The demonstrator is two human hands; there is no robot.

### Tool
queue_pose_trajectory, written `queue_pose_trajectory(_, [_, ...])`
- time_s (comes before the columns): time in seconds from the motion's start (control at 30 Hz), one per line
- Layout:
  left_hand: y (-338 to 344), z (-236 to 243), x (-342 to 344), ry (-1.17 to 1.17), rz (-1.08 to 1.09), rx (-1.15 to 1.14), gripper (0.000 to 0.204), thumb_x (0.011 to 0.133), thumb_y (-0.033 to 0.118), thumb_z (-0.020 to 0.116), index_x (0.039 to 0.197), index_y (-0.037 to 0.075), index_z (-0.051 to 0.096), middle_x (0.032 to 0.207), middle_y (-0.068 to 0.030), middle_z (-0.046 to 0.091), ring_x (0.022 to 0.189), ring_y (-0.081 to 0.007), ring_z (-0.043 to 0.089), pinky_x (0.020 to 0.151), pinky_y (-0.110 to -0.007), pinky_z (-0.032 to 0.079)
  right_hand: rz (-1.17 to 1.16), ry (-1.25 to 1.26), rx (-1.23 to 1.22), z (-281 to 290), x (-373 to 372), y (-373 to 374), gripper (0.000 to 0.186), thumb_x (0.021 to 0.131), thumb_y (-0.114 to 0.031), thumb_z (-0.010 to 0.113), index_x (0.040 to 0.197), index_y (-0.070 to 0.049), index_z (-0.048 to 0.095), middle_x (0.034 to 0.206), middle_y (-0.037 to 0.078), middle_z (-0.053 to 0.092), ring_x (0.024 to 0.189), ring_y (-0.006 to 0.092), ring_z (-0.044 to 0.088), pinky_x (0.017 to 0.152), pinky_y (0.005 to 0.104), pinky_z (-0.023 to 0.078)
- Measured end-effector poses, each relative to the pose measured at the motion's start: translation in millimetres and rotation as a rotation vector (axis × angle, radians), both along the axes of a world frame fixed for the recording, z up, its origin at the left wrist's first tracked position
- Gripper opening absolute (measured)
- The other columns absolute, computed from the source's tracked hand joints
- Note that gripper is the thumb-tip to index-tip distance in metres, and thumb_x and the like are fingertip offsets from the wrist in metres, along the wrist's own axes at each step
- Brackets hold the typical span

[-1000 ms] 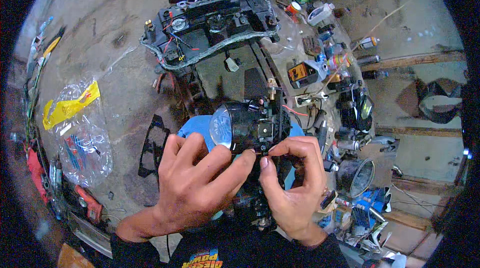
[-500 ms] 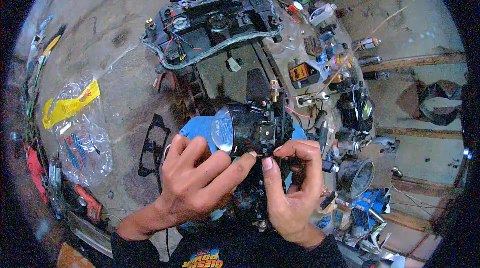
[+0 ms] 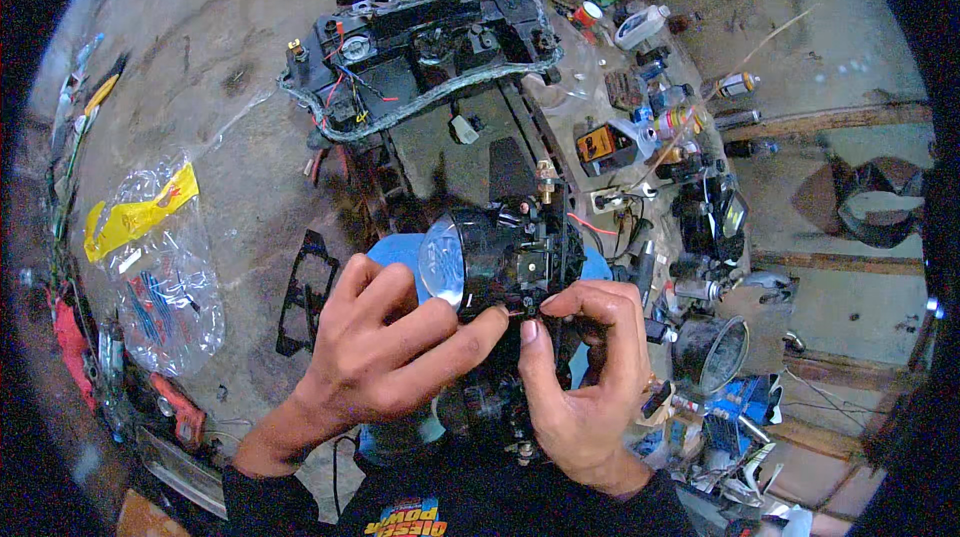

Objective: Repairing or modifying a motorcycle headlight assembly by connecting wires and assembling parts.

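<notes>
Black projector lamp (image 3: 505, 257), left hand (image 3: 385, 362) curled on it, right hand (image 3: 585, 377) pinching

Both hands bare: left hand (image 3: 385, 357), right hand (image 3: 580, 377). No rings or gloves. Black sleeves end at the wrists. Black shirt (image 3: 450, 512) near edge, yellow-orange print on chest.

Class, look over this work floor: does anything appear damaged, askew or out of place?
Nothing looks spilled. The large black wired assembly lies opened, red wires loose. Both hands, left and right, hold a black projector lamp unit, tilted sideways.
</notes>
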State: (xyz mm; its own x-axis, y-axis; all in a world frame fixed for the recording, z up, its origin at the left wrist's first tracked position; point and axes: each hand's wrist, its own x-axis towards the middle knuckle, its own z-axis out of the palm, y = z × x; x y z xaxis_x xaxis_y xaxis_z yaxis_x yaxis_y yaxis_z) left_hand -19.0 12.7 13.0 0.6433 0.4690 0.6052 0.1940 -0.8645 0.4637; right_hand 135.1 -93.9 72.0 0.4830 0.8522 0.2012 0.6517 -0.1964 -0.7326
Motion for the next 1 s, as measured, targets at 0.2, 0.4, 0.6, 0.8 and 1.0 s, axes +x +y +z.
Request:
queue_pose_trajectory(0.2, [-0.2,-1.1,0.0,0.018,0.003,-0.005,0.037,0.071,0.021,0.072,0.108,0.023,0.078,0.071,0.0056,0.039,0.066,-0.0156,0.042,0.063,-0.034,0.034,0.043,-0.034,-0.014,3.1,0.9,-0.1,0.023,0.083,0.004,0.074,0.103,0.0,0.066,0.099,0.015,0.066,0.093,0.0313,0.065,0.083,0.0403,0.053])
queue_pose_trajectory(0.4, [-2.0,-6.1,1.4,-0.003,0.01,-0.014,0.038,0.069,0.022,0.074,0.107,0.023,0.078,0.071,0.0051,0.038,0.066,-0.0165,0.041,0.062,-0.035,0.034,0.067,-0.056,-0.02,3.1,0.9,-0.3,0.023,0.083,0.005,0.073,0.104,0.0,0.066,0.099,0.016,0.065,0.093,0.0325,0.065,0.082,0.0401,0.054])
queue_pose_trajectory(0.6, [1.5,-7.9,1.3,-0.029,-0.015,-0.035,0.038,0.067,0.022,0.074,0.105,0.024,0.079,0.072,0.0042,0.039,0.067,-0.0183,0.043,0.062,-0.036,0.034,0.088,-0.079,-0.002,0.6,2.8,1.1,0.023,0.083,0.006,0.072,0.104,0.0,0.065,0.098,0.015,0.065,0.092,0.0327,0.065,0.08,0.0402,0.054])
queue_pose_trajectory(0.8, [3.0,-3.3,0.6,0.007,-0.009,-0.051,0.037,0.068,0.022,0.073,0.104,0.026,0.079,0.073,0.0039,0.039,0.068,-0.0187,0.044,0.062,-0.036,0.034,0.082,-0.062,-0.012,2.8,2.3,2.1,0.023,0.084,0.005,0.072,0.104,0.0,0.064,0.098,0.015,0.064,0.092,0.0324,0.065,0.08,0.0406,0.053])
queue_pose_trajectory(1.0, [1.3,2.1,0.3,0.038,0.011,-0.012,0.037,0.071,0.021,0.073,0.107,0.028,0.078,0.073,0.0041,0.038,0.069,-0.0176,0.043,0.062,-0.035,0.035,0.063,-0.048,-0.041,4.3,1.5,1.6,0.022,0.084,0.004,0.073,0.104,0.0,0.064,0.098,0.015,0.064,0.093,0.0328,0.065,0.081,0.0401,0.054])
